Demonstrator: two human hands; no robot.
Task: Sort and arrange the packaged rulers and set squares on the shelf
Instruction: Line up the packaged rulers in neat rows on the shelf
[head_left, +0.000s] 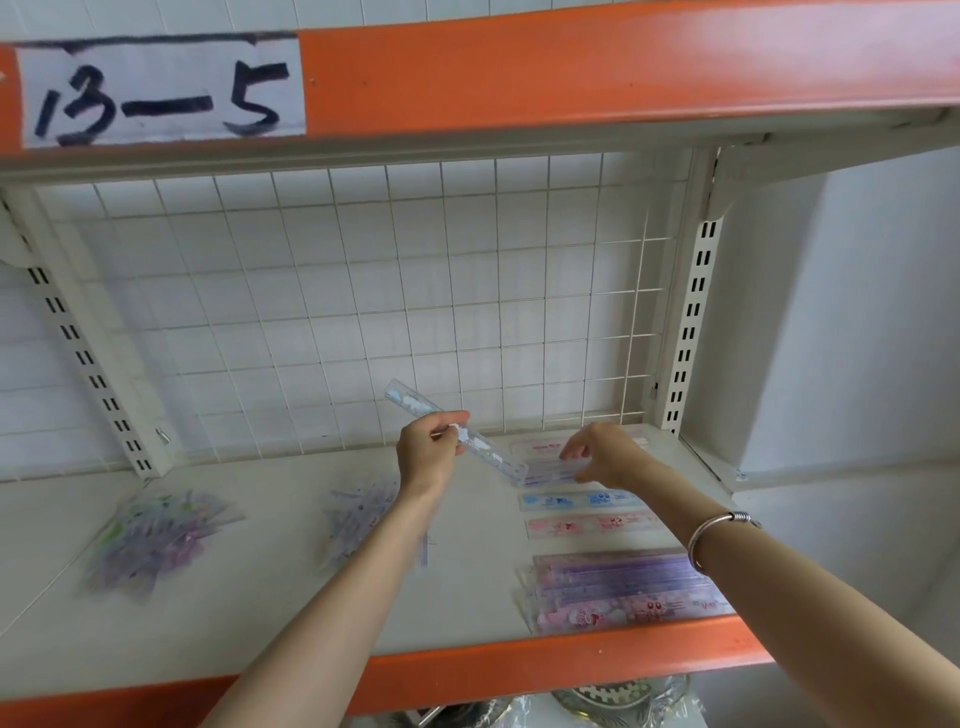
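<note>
Fingers (454, 417) of left hand (423, 452) in pinch on 1 blue ruler (493, 453); right hand (608, 454) fingers (574, 451) loosely spread.

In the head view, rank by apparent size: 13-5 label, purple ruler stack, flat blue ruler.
1. 13-5 label
2. purple ruler stack
3. flat blue ruler
The label looks nearer the camera, so real sizes stay unsure.

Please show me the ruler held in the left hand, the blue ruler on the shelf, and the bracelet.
held ruler (493, 454): head view, on its lower half.
blue ruler (566, 500): head view, on its middle.
bracelet (709, 525): head view, on its upper band.
</note>
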